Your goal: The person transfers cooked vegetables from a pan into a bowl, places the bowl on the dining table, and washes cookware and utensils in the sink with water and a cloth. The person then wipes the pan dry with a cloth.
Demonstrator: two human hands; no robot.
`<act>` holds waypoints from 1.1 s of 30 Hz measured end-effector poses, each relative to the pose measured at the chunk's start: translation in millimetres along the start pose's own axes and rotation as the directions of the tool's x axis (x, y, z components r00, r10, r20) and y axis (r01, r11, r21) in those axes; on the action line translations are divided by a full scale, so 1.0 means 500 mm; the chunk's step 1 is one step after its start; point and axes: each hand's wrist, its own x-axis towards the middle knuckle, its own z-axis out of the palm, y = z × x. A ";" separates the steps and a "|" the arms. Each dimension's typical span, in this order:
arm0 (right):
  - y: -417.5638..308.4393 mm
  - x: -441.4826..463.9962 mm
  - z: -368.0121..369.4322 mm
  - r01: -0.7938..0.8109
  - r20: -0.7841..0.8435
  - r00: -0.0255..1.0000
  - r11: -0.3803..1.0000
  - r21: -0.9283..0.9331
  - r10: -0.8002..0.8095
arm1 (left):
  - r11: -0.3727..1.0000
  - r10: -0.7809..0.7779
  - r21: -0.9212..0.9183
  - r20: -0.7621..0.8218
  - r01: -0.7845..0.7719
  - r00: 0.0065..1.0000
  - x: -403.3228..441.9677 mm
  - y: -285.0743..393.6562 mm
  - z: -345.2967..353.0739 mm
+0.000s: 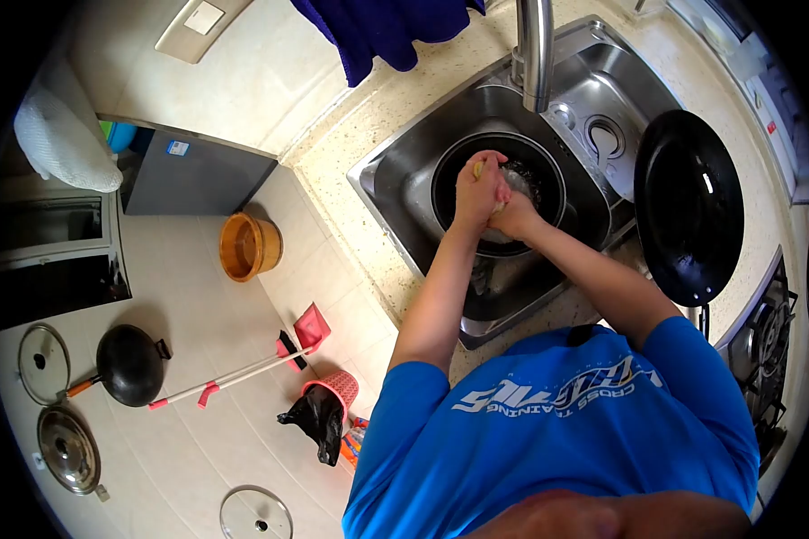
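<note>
My left hand (477, 191) and my right hand (514, 216) are pressed together over a dark round pot (444, 182) in the large sink basin. Both sets of fingers are closed around something small, of which only a yellowish edge shows; I cannot make out what it is. Inside the pot, water or suds glint beside my hands. The pot rests in the left basin of the steel sink (388, 171), with the faucet (536, 63) above and to the right of it.
A large black wok (689, 202) stands right of the sink, near the gas stove (768, 332). The smaller basin (616, 67) holds a pale utensil. A purple cloth (377, 36) hangs above. On the left are a wooden bucket (250, 247), a pink bin (337, 391) and pot lids (256, 514).
</note>
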 end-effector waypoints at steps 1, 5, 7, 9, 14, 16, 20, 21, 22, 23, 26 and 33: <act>0.015 0.009 0.002 0.000 -0.003 1.000 1.000 0.004 0.000 | 0.999 0.025 -0.020 -0.048 -0.026 0.999 -0.001 -0.006 0.000; -0.005 0.002 -0.012 0.074 0.045 0.997 0.960 -0.269 -0.064 | 0.994 0.100 -0.017 -0.163 -0.104 0.982 -0.012 -0.025 0.009; -0.024 -0.011 -0.022 -0.004 0.039 0.999 0.946 -0.325 0.017 | 0.989 0.127 -0.030 -0.291 -0.142 0.948 -0.019 -0.030 0.014; -0.027 -0.017 -0.022 0.052 0.049 0.998 0.906 -0.419 -0.034 | 0.985 0.148 -0.040 -0.325 -0.170 0.934 -0.023 -0.035 0.020; -0.052 -0.035 -0.026 0.071 -0.027 0.995 0.854 -0.515 -0.099 | 0.976 0.169 -0.057 -0.422 -0.212 0.891 -0.034 -0.035 0.024; -0.043 -0.031 -0.024 0.119 -0.015 0.988 0.812 -0.571 -0.156 | 0.969 0.156 -0.090 -0.492 -0.228 0.856 -0.042 -0.039 0.023; -0.018 -0.011 -0.025 0.073 -0.061 0.988 0.782 -0.619 -0.140 | 0.889 -0.110 -0.431 -0.527 -0.153 0.842 -0.046 -0.054 -0.007; -0.026 -0.010 -0.028 -0.012 -0.109 0.992 0.801 -0.598 -0.066 | 0.890 -0.099 -0.427 -0.526 -0.162 0.845 -0.053 -0.053 -0.017; -0.029 -0.015 -0.027 -0.010 -0.111 0.991 0.803 -0.596 -0.070 | 0.918 -0.040 -0.374 -0.425 -0.135 0.904 -0.063 -0.057 -0.026; -0.031 -0.022 -0.027 0.015 -0.094 0.993 0.847 -0.531 -0.077 | 0.942 0.010 -0.317 -0.312 -0.114 0.950 -0.072 -0.062 -0.032; -0.047 -0.057 -0.033 0.156 -0.054 0.979 0.900 -0.408 -0.194 | 0.971 0.062 -0.195 -0.361 -0.140 0.931 -0.096 -0.073 -0.033; -0.068 -0.110 -0.100 0.033 0.281 0.959 0.999 -0.025 -0.024 | 0.994 0.036 -0.099 -0.187 -0.056 0.982 -0.166 -0.029 -0.055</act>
